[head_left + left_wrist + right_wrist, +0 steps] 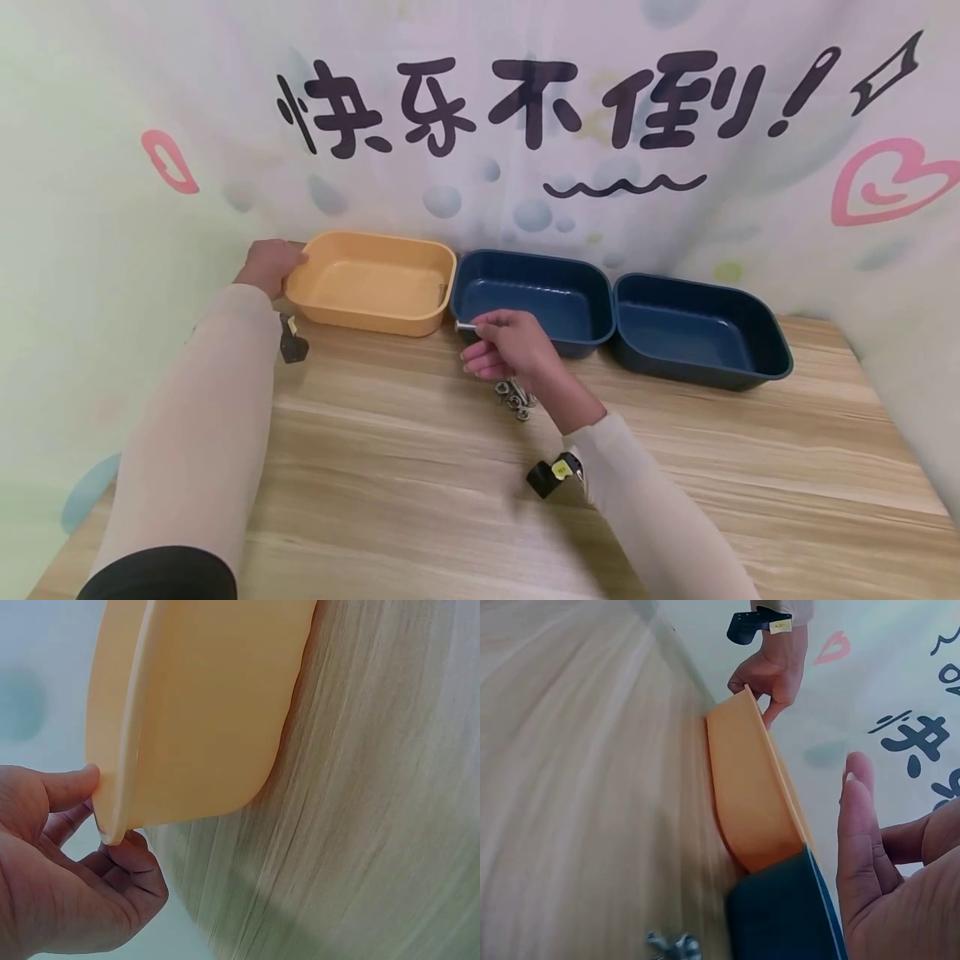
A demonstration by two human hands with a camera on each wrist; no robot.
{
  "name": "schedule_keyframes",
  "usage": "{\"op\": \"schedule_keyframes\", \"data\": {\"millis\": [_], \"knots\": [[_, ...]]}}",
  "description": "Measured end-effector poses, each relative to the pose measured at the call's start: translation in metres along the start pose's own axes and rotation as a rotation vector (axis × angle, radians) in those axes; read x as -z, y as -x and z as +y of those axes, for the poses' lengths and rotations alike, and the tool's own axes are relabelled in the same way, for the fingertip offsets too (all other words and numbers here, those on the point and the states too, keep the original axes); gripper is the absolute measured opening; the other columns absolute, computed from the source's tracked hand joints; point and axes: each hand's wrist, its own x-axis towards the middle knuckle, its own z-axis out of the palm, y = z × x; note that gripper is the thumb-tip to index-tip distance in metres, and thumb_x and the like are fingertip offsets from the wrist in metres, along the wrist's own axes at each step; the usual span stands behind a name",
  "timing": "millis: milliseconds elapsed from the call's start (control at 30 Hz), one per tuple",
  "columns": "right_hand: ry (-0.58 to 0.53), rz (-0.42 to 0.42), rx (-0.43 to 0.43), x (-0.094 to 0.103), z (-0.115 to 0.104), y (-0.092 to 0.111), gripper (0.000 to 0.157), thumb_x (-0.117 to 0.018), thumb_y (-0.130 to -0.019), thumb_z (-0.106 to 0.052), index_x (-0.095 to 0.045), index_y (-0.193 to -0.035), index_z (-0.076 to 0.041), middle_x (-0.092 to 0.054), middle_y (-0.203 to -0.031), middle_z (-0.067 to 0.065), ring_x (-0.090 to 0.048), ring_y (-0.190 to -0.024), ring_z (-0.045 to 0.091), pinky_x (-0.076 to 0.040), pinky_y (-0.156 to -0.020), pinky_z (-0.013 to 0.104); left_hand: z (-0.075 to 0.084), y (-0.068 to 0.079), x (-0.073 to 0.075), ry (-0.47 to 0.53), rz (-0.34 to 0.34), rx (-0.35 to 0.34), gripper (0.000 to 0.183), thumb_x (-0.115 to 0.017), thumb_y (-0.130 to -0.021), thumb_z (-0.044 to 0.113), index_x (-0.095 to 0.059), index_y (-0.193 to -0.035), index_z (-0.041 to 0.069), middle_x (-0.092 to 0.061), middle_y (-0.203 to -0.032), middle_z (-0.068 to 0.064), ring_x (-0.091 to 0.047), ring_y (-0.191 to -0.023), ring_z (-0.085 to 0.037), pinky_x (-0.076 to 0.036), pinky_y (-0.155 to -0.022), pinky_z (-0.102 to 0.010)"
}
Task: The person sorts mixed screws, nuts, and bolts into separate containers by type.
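My left hand grips the left end of a yellow plastic bin. In the left wrist view, the thumb lies on the inner side of its rim and curled fingers sit beneath. A bolt is pinched between the thumb and forefinger of my right hand, over the front left edge of the middle blue bin. The right hand's other fingers extend loosely. Inside the yellow bin, a small screw-like piece leans near the right wall.
Several metal nuts and bolts lie on the wooden table below my right hand. A second blue bin stands at the right end of the row. Behind the bins hangs a printed cloth.
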Motion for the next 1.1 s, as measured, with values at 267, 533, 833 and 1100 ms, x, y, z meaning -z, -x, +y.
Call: {"op": "schedule_keyframes", "data": {"millis": [267, 533, 833, 1100], "knots": [[0.010, -0.005, 0.010, -0.013, -0.019, -0.016, 0.020, -0.051, -0.102, -0.017, -0.059, -0.118, -0.008, -0.072, -0.087, 0.015, -0.071, -0.065, 0.021, -0.058, -0.060, 0.031, -0.001, 0.002, 0.000, 0.022, 0.004, -0.039, 0.039, -0.049, -0.098, 0.020, -0.049, -0.127, -0.007, -0.049, -0.086, -0.009, -0.047, -0.055, -0.008, -0.042, -0.050, -0.022], [-0.001, -0.013, 0.009, -0.033, -0.029, -0.030, 0.020, -0.052, -0.101, -0.016, -0.060, -0.117, -0.007, -0.072, -0.085, 0.015, -0.072, -0.065, 0.021, -0.057, -0.059, 0.029, -0.001, 0.002, 0.000, 0.037, 0.003, -0.025, 0.036, -0.049, -0.099, 0.020, -0.049, -0.124, -0.005, -0.048, -0.088, -0.009, -0.048, -0.056, -0.009, -0.043, -0.051, -0.022], [-0.021, 0.023, 0.016, -0.053, -0.037, -0.040, 0.019, -0.051, -0.102, -0.015, -0.060, -0.116, -0.008, -0.073, -0.085, 0.014, -0.072, -0.067, 0.022, -0.056, -0.058, 0.027, -0.002, -0.001, 0.000, 0.020, 0.006, -0.025, 0.038, -0.048, -0.099, 0.020, -0.048, -0.127, -0.006, -0.049, -0.093, -0.012, -0.048, -0.056, -0.008, -0.043, -0.051, -0.022], [-0.018, 0.045, 0.008, -0.062, -0.044, -0.047, 0.017, -0.052, -0.101, -0.015, -0.062, -0.113, -0.009, -0.073, -0.083, 0.013, -0.072, -0.066, 0.022, -0.056, -0.058, 0.028, -0.004, -0.002, -0.001, 0.029, -0.001, -0.029, 0.041, -0.047, -0.100, 0.020, -0.046, -0.132, -0.006, -0.047, -0.106, -0.016, -0.050, -0.060, -0.008, -0.045, -0.053, -0.021]]}}
